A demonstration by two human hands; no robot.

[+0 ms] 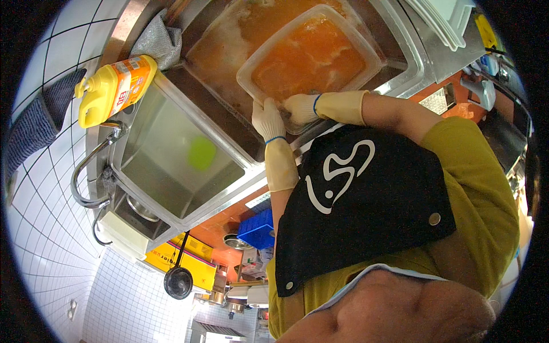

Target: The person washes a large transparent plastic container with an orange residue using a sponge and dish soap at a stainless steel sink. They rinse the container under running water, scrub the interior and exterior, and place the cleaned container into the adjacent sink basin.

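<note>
A translucent plastic container (309,55) filled with cloudy orange liquid sits tilted in the large steel sink basin (392,68). Both hands wear white knit gloves with cream rubber cuffs. My left hand (269,119) grips the container's near left corner, fingers over the rim. Curled against the near rim just beside it is my right hand (301,108), its fingertips partly hidden. More orange, foamy liquid (218,55) lies around and under the container, seemingly within a larger clear tub whose edge runs along the left.
Left of the hands, a second basin (180,171) holds cloudy water and a green object (202,153). A yellow detergent bottle (118,91), a silvery crumpled bag (158,40) and a chrome faucet (79,180) line the wall side. White plastic lids or trays (446,21) lie at upper right.
</note>
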